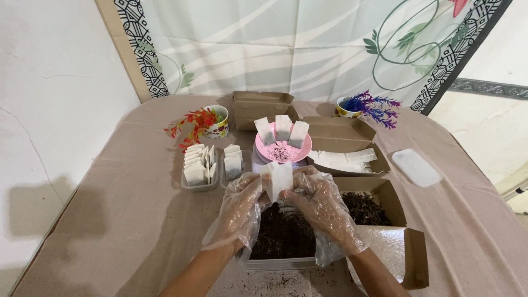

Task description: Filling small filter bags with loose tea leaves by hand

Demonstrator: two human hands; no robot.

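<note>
Both my hands wear loose clear plastic gloves. My left hand (242,206) and my right hand (322,206) together pinch a small white paper sachet (279,179), held upright above a clear tub of dark loose tea (283,234). Just behind it a pink plate (263,151) on a small scale carries three filled sachets leaning upright and some dark crumbs.
Two clear trays of filled sachets (199,165) stand at the left. Cardboard boxes hold flat empty sachets (346,159) and more dark tea (366,206). Another open box (261,107) is at the back. Two cups with artificial plants (212,121) and a white lid (416,166) also lie on the table.
</note>
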